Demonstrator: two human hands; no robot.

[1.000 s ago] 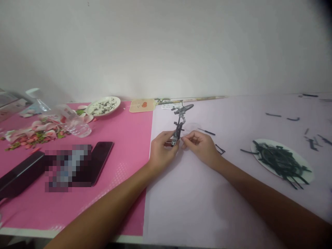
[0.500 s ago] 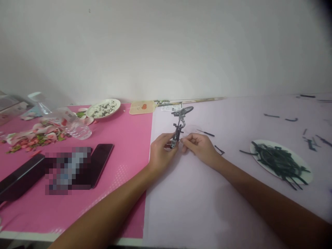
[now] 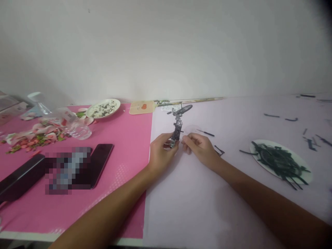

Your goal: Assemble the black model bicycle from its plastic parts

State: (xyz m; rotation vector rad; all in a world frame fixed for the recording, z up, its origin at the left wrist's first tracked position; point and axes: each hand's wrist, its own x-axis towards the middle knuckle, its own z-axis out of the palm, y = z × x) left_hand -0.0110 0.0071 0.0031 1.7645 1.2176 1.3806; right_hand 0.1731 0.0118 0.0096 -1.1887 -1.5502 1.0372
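Over the white sheet, my left hand (image 3: pixel 162 148) is closed round the lower end of a small dark model bicycle (image 3: pixel 178 128). Its spoked wheel and handlebar point up and away from me, and a pale ladder-like part shows at the gripped end. Just right of it, my right hand (image 3: pixel 198 147) is closed in a pinch, thumb against forefinger; whatever is between those fingertips is too small to make out. Beyond the right hand lie a thin black screwdriver (image 3: pixel 206 132) and a faint clear round dish (image 3: pixel 192 129). A black bracket-like piece (image 3: pixel 219 150) rests beside the right wrist.
An oval white plate (image 3: pixel 255 157) of tangled black parts stands on the right, with loose black pieces (image 3: pixel 310 143) beyond. On the pink left side are phones (image 3: pixel 102 159), a black case (image 3: pixel 23 176), a plastic bottle (image 3: pixel 68 119), petals (image 3: pixel 38 135) and a filled dish (image 3: pixel 118 107).
The model bicycle has turned slightly in my left hand, so its wheel and handlebar sit at a different angle. My right hand has shifted a little to the right, away from it.
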